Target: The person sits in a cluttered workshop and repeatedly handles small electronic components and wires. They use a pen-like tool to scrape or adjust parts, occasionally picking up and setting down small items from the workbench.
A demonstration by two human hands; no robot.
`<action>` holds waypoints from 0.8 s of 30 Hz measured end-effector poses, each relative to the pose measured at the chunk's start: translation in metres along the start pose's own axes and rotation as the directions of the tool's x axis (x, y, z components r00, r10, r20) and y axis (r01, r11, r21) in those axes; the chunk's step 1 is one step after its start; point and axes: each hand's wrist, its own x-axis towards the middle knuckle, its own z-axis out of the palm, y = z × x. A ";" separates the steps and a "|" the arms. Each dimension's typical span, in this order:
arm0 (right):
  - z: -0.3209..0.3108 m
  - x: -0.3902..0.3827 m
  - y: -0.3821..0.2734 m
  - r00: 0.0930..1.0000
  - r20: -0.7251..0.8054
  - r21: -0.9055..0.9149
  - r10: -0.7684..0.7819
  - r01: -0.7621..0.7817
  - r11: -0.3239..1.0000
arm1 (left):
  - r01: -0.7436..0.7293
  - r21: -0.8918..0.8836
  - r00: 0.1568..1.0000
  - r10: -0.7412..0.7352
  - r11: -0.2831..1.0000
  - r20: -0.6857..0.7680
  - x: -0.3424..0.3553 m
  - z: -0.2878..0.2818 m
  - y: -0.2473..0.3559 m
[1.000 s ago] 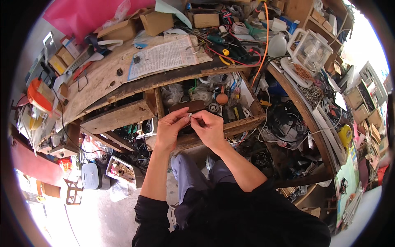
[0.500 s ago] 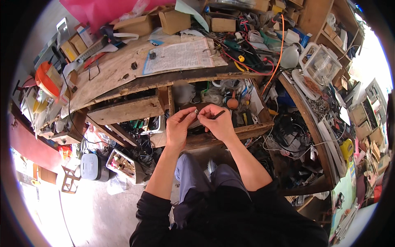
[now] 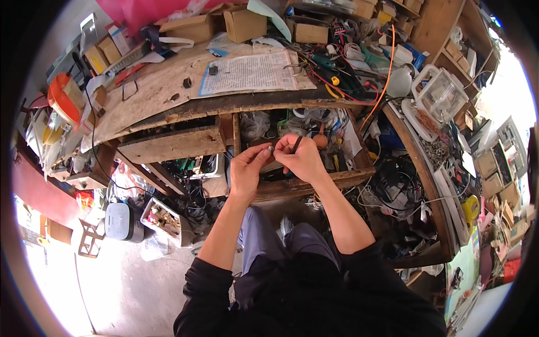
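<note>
Both hands are raised over an open wooden drawer (image 3: 314, 184), with their fingertips nearly meeting. My left hand (image 3: 245, 172) pinches a tiny, shiny metallic part (image 3: 271, 149) between thumb and finger. Closed around a dark slim tool (image 3: 296, 144) is my right hand (image 3: 305, 162); the tool's end sticks up past the knuckles, and its working tip is hidden by the fingers. The right fingertips are right at the small part; I cannot tell whether they also grip it. Beneath the hands, the drawer holds plastic bags, an orange-brown bulb-shaped thing (image 3: 320, 140) and assorted small items.
Behind the drawer, the worn workbench (image 3: 151, 101) carries a printed sheet (image 3: 247, 73), small dark blocks and a heap of tools and leads. A second drawer (image 3: 174, 145) juts out at left. Tangled cables (image 3: 398, 180) fill the right; a grey box (image 3: 119, 221) stands on the floor.
The dark tool in my right hand has swung more upright. Both hands stay together at the small part, and the whole view has shifted slightly.
</note>
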 end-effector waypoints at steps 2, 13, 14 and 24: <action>0.004 0.002 0.004 1.000 0.018 0.121 -0.019 0.017 0.993 | 0.010 -0.048 1.000 -0.009 0.999 0.018 0.000 -0.003 0.000; 0.013 0.001 0.014 0.999 -0.029 0.239 -0.045 0.051 0.970 | 0.115 -0.135 0.991 -0.104 0.984 0.088 0.002 -0.007 0.003; 0.013 0.001 0.013 0.998 -0.047 0.193 -0.048 0.057 0.980 | 0.120 -0.145 0.990 -0.107 0.982 0.090 0.003 -0.007 0.004; 0.036 -0.011 0.018 0.906 -0.224 -0.144 -0.360 0.335 0.931 | 0.148 -0.230 0.988 -0.134 0.962 0.073 0.004 -0.009 0.006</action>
